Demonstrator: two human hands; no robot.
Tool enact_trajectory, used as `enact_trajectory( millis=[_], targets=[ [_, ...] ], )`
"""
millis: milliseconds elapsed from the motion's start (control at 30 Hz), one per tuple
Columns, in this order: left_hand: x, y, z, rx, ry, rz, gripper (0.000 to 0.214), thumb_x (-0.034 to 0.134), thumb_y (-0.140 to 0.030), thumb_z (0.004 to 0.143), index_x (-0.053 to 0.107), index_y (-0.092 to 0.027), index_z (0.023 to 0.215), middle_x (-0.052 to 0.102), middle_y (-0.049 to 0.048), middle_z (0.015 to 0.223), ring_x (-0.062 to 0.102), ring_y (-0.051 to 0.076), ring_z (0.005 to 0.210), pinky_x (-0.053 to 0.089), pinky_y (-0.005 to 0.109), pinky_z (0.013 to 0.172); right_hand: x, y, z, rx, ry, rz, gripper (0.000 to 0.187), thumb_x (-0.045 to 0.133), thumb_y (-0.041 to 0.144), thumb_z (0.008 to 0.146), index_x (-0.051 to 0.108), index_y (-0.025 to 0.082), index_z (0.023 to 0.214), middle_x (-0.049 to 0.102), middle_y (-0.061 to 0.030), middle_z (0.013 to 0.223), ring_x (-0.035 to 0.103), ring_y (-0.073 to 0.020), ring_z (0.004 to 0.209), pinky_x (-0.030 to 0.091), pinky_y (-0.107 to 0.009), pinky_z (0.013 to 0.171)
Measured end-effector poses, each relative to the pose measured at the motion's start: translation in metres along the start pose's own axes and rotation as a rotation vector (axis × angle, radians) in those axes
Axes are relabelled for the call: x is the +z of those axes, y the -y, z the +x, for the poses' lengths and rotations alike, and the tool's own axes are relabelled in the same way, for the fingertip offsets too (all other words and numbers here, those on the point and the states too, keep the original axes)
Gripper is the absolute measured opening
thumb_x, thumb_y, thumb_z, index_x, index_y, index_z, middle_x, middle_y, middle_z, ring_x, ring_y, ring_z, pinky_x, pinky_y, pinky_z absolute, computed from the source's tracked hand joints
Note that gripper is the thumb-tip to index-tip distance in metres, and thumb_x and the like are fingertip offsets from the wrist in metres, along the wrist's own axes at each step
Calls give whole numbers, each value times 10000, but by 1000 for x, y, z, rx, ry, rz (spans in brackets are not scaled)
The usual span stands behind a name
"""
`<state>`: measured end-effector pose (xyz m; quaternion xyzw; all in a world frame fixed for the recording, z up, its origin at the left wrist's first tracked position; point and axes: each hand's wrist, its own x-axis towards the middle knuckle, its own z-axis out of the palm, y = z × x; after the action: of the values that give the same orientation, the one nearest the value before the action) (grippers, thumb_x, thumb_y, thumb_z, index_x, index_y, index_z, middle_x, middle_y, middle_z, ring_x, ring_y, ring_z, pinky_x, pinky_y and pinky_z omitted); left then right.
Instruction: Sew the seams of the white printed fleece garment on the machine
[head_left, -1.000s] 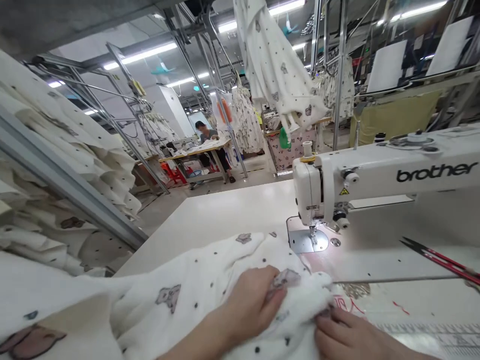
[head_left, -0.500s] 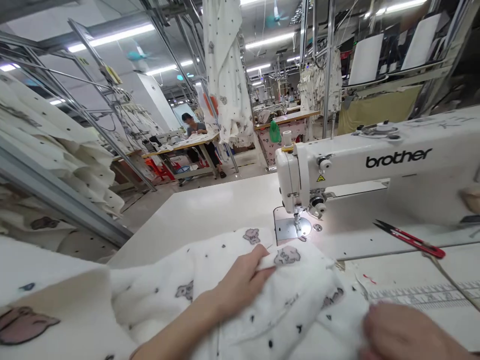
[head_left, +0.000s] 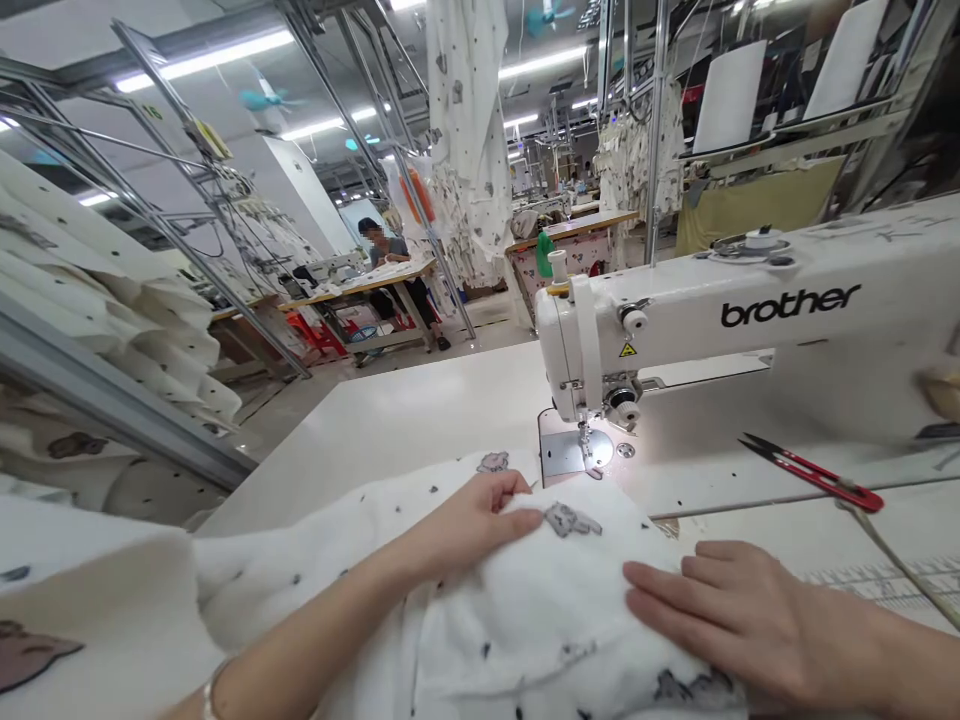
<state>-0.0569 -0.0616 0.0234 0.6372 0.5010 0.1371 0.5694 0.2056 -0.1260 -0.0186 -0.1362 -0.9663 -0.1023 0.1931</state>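
A white quilted fabric (head_left: 525, 620) printed with grey bears and dark dots lies bunched on the sewing table, its far edge just short of the presser foot (head_left: 583, 445). My left hand (head_left: 472, 525) rests on it, fingers curled over a fold, with the thumb hidden beneath. My right hand (head_left: 727, 610) lies flat on the fabric nearer the machine's right side, fingers spread. Neither hand touches the needle plate (head_left: 562, 452), which is partly visible beyond the fabric.
A white Brother sewing machine (head_left: 675, 325) stands on the white table (head_left: 405, 410), with red-handled thread snips (head_left: 814, 478) and a ruler (head_left: 885, 580) at right. Stacked fabric (head_left: 97, 300) lies left behind a metal rail. A co-worker (head_left: 386, 245) sits at a distant table.
My right hand has moved up from the lower edge of the view and now lies flat on the fabric. My left hand has shifted slightly left, and the fabric has been smoothed.
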Motion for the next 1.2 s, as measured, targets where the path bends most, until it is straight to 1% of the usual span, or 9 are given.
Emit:
enact_trajectory(
  millis=[133, 200, 267, 400, 500, 600, 867, 1033, 1200],
  targets=[
    [-7, -42, -4, 63, 4, -167, 324, 607, -432, 693, 418, -181, 769, 519, -35, 646, 458, 73, 491, 359, 176, 464, -22, 3, -13, 295, -153, 77, 356, 268, 229, 921, 491, 185, 1195, 545, -45, 1181, 595, -153, 879, 502, -247, 662],
    [-2, -52, 7, 99, -80, 14, 293, 538, -448, 733, 440, -176, 783, 527, -24, 632, 467, 87, 487, 354, 187, 451, -26, -1, -15, 422, -188, 127, 333, 322, 236, 906, 474, 242, 1203, 543, -12, 1184, 547, -138, 1008, 478, -218, 776],
    [10, -44, 26, 116, -254, 355, 231, 487, -400, 757, 472, -169, 774, 548, -8, 653, 508, 123, 555, 370, 213, 485, -19, -8, -14, 449, -171, 203, 328, 333, 167, 884, 513, 224, 1152, 567, -22, 1151, 538, -123, 1025, 458, -199, 815],
    [39, -3, 57, 109, -354, 569, 100, 485, -269, 745, 510, -173, 743, 577, 20, 721, 532, 197, 728, 384, 298, 646, 11, -15, -12, 303, -103, 164, 356, 295, 57, 859, 583, 169, 1037, 615, -25, 1074, 580, -126, 945, 454, -230, 836],
    [49, 16, 55, 97, -381, 618, 133, 432, -277, 788, 506, -180, 736, 584, 35, 752, 527, 216, 736, 369, 328, 670, 20, -9, -11, 192, -142, -10, 436, 196, 45, 871, 603, 150, 987, 647, -22, 1000, 612, -153, 843, 479, -271, 765],
    [50, 21, 44, 80, -382, 621, 181, 401, -298, 818, 497, -186, 714, 585, 25, 738, 528, 201, 704, 369, 307, 639, 15, -6, -7, 109, -80, -72, 444, 198, 27, 849, 614, 160, 932, 669, -10, 923, 621, -155, 751, 484, -268, 680],
    [49, 28, 43, 52, -378, 593, 148, 461, -312, 784, 525, -198, 714, 595, 1, 729, 530, 175, 697, 366, 285, 640, 16, -39, 10, 82, 139, -94, 482, 134, 61, 885, 579, 128, 1057, 586, -72, 1119, 584, -151, 668, 474, -275, 577],
    [50, 32, 44, 41, -394, 581, 125, 465, -305, 760, 512, -205, 704, 576, -8, 686, 503, 159, 634, 349, 277, 593, 20, -51, 9, -64, 153, -62, 569, 69, 25, 863, 603, 161, 1003, 625, -31, 1030, 572, -148, 691, 463, -276, 550],
    [50, 35, 46, 70, -409, 595, 145, 453, -289, 760, 489, -197, 655, 565, -4, 665, 502, 156, 631, 353, 281, 595, 29, -55, 3, -50, 193, -34, 508, 130, 11, 842, 559, 152, 1075, 579, -36, 1120, 574, -167, 774, 465, -303, 574]
  ],
)
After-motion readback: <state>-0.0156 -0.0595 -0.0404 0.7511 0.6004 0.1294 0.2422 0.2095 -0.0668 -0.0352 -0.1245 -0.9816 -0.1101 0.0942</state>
